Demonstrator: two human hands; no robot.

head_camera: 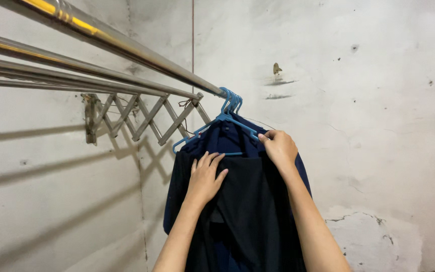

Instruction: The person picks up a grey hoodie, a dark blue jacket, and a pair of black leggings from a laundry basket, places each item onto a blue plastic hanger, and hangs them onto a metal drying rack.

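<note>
soft, even light, sharp focus; the rack (142,118) casts long diagonal shadows on the pale wall (358,100).

A home laundry-drying corner

Bare, stained plaster walls (358,100) meet at the upper middle; a folding metal drying rack (127,108) fixed at the left carries steel rails (127,45), blue hangers (227,113) and dark garments (247,201) at centre.

Open room lies right of the dark clothes (247,201), before the bare wall (378,126). To the left, the metal rails (101,75) and folding bracket (137,118) crowd the upper space; blue hangers (227,113) bunch at the rail's end.
</note>
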